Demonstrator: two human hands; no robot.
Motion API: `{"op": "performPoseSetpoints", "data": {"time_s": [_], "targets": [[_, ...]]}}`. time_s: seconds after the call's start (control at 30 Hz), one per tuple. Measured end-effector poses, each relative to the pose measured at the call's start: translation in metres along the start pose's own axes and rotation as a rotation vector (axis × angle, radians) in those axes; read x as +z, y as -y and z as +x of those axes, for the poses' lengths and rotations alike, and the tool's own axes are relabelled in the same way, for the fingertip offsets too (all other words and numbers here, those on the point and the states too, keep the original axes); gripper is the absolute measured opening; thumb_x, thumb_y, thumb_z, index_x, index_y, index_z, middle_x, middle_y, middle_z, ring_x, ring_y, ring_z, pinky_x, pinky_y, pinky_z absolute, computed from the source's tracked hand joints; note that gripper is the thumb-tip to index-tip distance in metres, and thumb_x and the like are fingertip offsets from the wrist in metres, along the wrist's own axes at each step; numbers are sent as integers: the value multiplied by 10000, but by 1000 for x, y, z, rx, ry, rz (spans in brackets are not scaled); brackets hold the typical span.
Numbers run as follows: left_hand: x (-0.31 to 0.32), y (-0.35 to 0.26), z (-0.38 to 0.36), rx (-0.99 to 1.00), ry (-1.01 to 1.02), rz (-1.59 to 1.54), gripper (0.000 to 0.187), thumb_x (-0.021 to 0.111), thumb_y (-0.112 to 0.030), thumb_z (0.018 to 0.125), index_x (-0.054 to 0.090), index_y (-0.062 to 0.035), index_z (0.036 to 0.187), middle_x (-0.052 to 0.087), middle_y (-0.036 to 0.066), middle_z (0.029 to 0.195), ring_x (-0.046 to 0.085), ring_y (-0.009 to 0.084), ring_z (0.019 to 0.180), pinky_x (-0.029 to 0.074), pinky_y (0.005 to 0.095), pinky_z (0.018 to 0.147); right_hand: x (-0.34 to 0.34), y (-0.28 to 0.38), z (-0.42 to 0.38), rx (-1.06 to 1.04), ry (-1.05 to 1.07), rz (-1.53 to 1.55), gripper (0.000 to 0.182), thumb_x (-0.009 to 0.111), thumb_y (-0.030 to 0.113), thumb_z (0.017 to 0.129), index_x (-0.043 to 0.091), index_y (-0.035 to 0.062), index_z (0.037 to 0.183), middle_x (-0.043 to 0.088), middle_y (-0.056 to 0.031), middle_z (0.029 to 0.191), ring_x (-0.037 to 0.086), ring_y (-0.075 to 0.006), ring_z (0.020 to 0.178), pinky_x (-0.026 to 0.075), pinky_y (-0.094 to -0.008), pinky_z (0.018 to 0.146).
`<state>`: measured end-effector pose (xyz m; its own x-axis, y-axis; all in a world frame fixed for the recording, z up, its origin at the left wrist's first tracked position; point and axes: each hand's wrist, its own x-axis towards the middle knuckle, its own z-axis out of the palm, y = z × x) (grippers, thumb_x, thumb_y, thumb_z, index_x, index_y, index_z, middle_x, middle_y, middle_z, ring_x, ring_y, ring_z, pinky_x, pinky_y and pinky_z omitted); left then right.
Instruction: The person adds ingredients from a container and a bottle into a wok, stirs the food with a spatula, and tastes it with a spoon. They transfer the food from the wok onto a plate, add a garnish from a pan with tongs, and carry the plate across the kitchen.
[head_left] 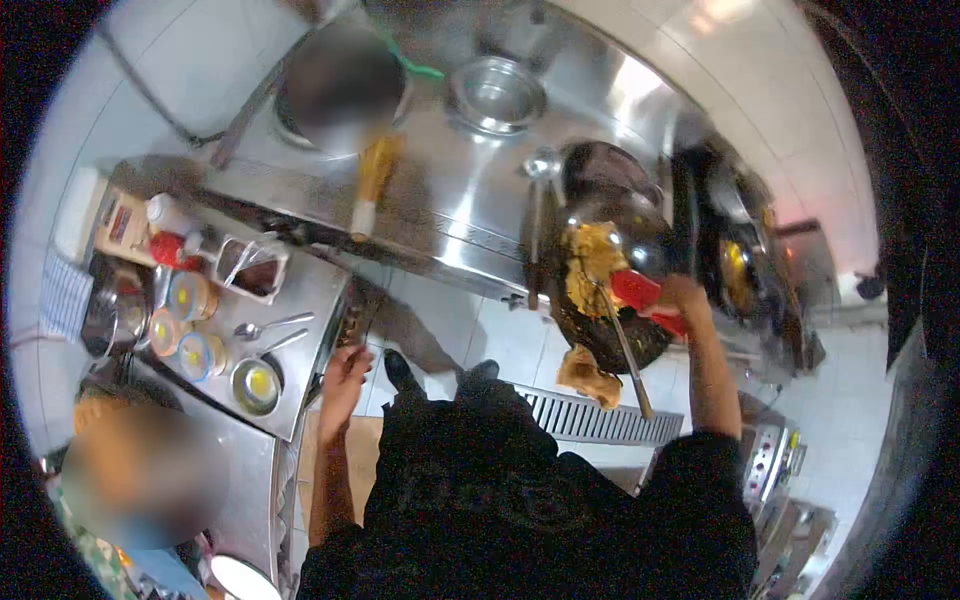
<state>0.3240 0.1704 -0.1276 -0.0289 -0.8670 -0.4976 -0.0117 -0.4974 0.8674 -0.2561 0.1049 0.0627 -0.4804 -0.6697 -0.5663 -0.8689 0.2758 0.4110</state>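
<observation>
Stirring, I judge: my right hand (683, 297), fingers wrapped on the red-handled spatula (640, 292), works yellow food (592, 262) in the wok (610, 255); left hand (345, 380) hangs loosely curled. Next calls for scraping underneath.

Steel counter (440, 200): ran across the top of the view, shiny and mostly bare.
Steel bowl (496, 95): sat on the counter near the back wall.
Ladle (540, 165): rested on the counter, its handle pointing toward the floor.
Side table (310, 290): stood at the left, crowded with seasoning.
Small bowls (190, 325): clustered on the table, some holding yellow or orange contents.
Two spoons (272, 325): lay beside the bowls.
Red-capped bottle (172, 247): lay near the table's far edge.
Floor grate (590, 418): lay along the tiled floor.
Second burner (740, 265): stood to the right.
</observation>
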Motion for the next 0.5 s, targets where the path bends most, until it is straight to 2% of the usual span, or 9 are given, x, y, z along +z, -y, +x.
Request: {"op": "performPoseSetpoints", "data": {"time_s": [0.07, 0.1, 0.13, 0.17, 0.23, 0.3, 0.4, 0.43, 0.5], "targets": [[11, 52, 23, 266, 61, 0, 345, 669, -220, 943, 618, -18, 1217, 688, 104, 1065, 647, 218, 988, 516, 334, 883, 40, 1, -11, -135, -327, 500, 643, 853, 442, 671, 679, 32, 1135, 726, -162, 1073, 703, -323, 948, 543, -435, 811], [28, -9, 7, 224, 125, 243, 371, 678, -222, 936, 606, -13, 1233, 673, 111, 1131, 650, 220, 1009, 525, 342, 877, 75, 4, 3, -394, -443, 1016, 498, 823, 282, 785, 643, 15, 1166, 718, -127, 1061, 693, -239, 894, 542, -376, 795], [48, -37, -2, 109, 220, 28, 421, 693, -263, 926, 591, -16, 1251, 653, 123, 1188, 652, 227, 1020, 533, 358, 889, 110, 11, 24, -360, -555, 1151, 419, 770, 190, 865, 609, 15, 1210, 695, -64, 1026, 663, -188, 860, 534, -350, 789], [68, -30, 8, 172, 268, 113, 490, 713, -317, 910, 577, -27, 1281, 628, 142, 1243, 651, 243, 1040, 533, 373, 914, 83, 54, -26, -221, -321, 1480, 584, 793, 291, 837, 544, 36, 1299, 663, -104, 1118, 637, -241, 987, 519, -381, 883], [107, -60, 1, 449, 290, 164, 667, 756, -437, 850, 530, -58, 1349, 587, 156, 1308, 596, 291, 1181, 493, 420, 993, 83, 125, -66, -343, -403, 1782, 668, 782, 267, 853, 454, 37, 1389, 602, -104, 1225, 605, -240, 1043, 497, -389, 926], [124, -100, -13, 713, 199, 179, 795, 783, -496, 793, 489, -39, 1373, 568, 192, 1314, 572, 340, 1214, 457, 445, 1024, 81, 188, -102, -436, -379, 1687, 695, 751, 211, 873, 384, 49, 1440, 557, -112, 1286, 581, -239, 1093, 467, -390, 969], [120, -154, -25, 690, 203, 65, 888, 814, -496, 740, 455, -5, 1387, 571, 238, 1296, 570, 385, 1202, 436, 450, 1029, 75, 264, -127, -804, -223, 1707, 727, 700, 204, 870, 319, 21, 1462, 478, -152, 1371, 518, -272, 1202, 423, -377, 1019], [109, -164, -27, 688, 204, 71, 888, 814, -496, 740, 455, -5, 1387, 571, 238, 1296, 570, 385, 1202, 436, 450, 1029, 106, 276, -110, -893, -577, 1224, 797, 710, 162, 855, 261, 5, 1493, 441, -171, 1426, 476, -283, 1264, 403, -380, 1057], [65, -177, -31, 550, 88, 329, 869, 816, -464, 731, 463, 13, 1366, 617, 255, 1214, 596, 414, 1150, 460, 458, 986, 38, 297, -151, -1025, -408, 1179, 832, 707, 78, 843, 220, 25, 1516, 430, -184, 1437, 450, -288, 1296, 383, -403, 1089]]}}
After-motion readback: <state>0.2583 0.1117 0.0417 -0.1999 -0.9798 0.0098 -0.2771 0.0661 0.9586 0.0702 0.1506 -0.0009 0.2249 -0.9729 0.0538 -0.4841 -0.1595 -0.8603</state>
